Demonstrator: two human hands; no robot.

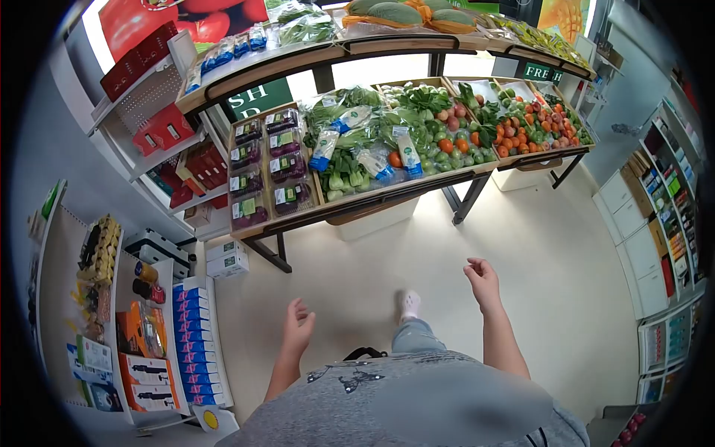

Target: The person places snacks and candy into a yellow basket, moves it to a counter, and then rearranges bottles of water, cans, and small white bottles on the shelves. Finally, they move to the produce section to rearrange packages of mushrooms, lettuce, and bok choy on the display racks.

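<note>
Both my hands hang over the pale floor, in front of a produce stand [372,197]. My left hand [299,322] has its fingers loosely apart and nothing in it. My right hand [482,281] is a little higher and further right, fingers slightly curled and apart, also holding nothing. Neither touches the stand. On the lower tier, packs of purple produce [284,165] lie at the left, leafy greens [346,175] beside them, then green and red tomatoes [445,145] and more mixed produce [544,127] at the right.
Shelves with boxed goods [195,343] run along the left side. White cartons [227,261] sit on the floor near the stand's left leg [269,255]. A wheeled leg [465,201] stands mid-front. Cabinets [633,231] and stocked shelves [674,186] line the right side.
</note>
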